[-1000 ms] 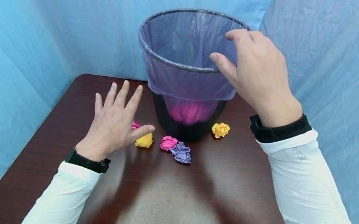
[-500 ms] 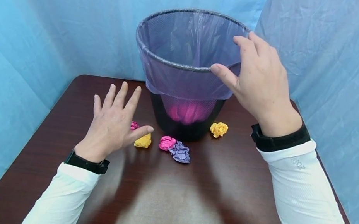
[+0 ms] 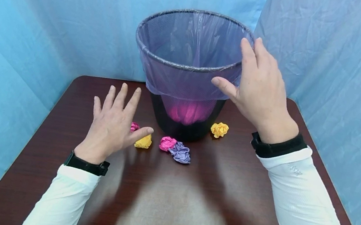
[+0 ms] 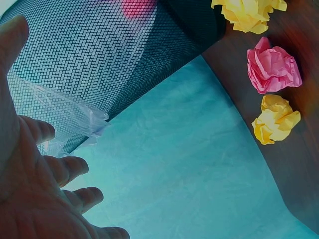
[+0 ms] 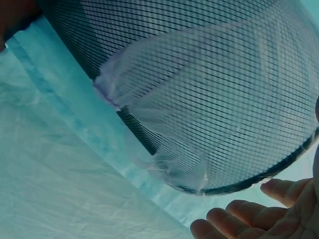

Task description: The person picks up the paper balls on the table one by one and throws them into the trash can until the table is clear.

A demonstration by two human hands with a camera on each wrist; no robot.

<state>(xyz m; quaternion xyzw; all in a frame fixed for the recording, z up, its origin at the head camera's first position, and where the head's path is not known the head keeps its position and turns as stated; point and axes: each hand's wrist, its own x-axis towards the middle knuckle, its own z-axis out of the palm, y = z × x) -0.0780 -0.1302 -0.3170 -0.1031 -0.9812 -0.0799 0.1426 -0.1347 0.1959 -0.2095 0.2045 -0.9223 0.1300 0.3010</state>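
A black wire-mesh wastebasket (image 3: 190, 74) lined with a translucent purple plastic bag (image 3: 184, 85) stands at the far middle of the dark brown wooden desk (image 3: 186, 208). The right hand (image 3: 258, 89) is raised beside the wastebasket's right rim; its fingers (image 3: 246, 52) are straight and close together, the thumb held apart towards the bag's folded-over edge. Whether they touch the rim or the bag cannot be told from the head view; in the right wrist view the fingertips (image 5: 234, 219) lie just beneath the mesh, apart from it.

The left hand (image 3: 111, 125) lies flat on the desk to the left of the wastebasket, fingers spread and holding nothing. Its thumb tip is just beside a yellow crumpled paper ball (image 3: 144, 142), with a pink crumpled paper ball (image 3: 134, 126) partly hidden behind the hand.

In front of the wastebasket's base lie another pink paper ball (image 3: 167, 143) and a purple crumpled paper ball (image 3: 181, 153), touching each other. A second yellow paper ball (image 3: 219, 129) sits just right of the base. Pink paper (image 3: 187, 111) shows through the mesh inside.
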